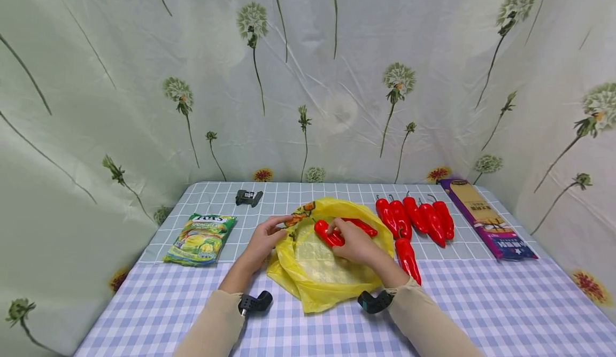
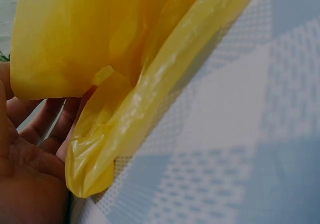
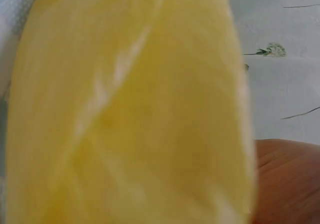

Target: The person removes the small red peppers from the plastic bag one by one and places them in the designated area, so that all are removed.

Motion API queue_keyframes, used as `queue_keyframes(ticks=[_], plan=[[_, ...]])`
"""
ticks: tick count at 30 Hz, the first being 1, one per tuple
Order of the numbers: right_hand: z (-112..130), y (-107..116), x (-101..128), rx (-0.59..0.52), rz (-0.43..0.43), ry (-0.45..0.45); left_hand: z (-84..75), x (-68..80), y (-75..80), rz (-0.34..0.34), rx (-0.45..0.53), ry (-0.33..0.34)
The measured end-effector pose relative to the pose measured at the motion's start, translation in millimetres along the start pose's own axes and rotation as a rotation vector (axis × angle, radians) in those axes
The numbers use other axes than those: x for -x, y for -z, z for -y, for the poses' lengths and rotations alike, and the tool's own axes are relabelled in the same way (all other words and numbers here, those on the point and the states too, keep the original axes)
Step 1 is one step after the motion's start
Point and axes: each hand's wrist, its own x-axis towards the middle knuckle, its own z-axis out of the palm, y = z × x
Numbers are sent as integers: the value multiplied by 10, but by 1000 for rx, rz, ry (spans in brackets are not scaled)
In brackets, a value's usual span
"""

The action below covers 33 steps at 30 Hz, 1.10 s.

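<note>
A yellow plastic bag [image 1: 324, 292] lies with its mouth spread wide in the middle of the table. My left hand [image 1: 262, 242] holds the bag's left rim; in the left wrist view, fingers [image 2: 50, 119] lie behind the yellow film [image 2: 65, 59]. Inside the mouth, my right hand [image 1: 357, 243] grips a red pepper [image 1: 322, 230] with thumb and fingers. Another red pepper [image 1: 364, 226] lies in the bag behind that hand, partly covered by it. Yellow film [image 3: 150, 104] fills most of the right wrist view and hides the fingertips there.
Several red peppers [image 1: 431, 223] lie in a group right of the bag, with a single pepper [image 1: 408, 260] nearer me beside its rim. A purple packet [image 1: 486, 218] lies at far right. At left are a green candy bag [image 1: 201, 242] and a small black device [image 1: 248, 198].
</note>
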Motion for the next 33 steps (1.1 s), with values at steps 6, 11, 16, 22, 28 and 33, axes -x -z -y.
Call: queue_keyframes(ticks=[6, 11, 16, 22, 28, 33], plan=[[-5, 69, 101, 12, 29, -20, 22, -28, -6, -18, -14, -9], [-17, 92, 199, 35, 42, -39, 27, -27, 0, -27, -12, -2], [-29, 131, 301, 51, 48, -24, 31, -22, 8, -19, -11, -2], [-69, 196, 422, -1, -19, -28, 12, -19, 9, -8, -5, -3], [-160, 266, 504, -36, -96, -16, -4, -9, 7, -7, -1, 5], [-227, 349, 561, -70, -131, 16, -5, -3, 6, 4, 4, 1]])
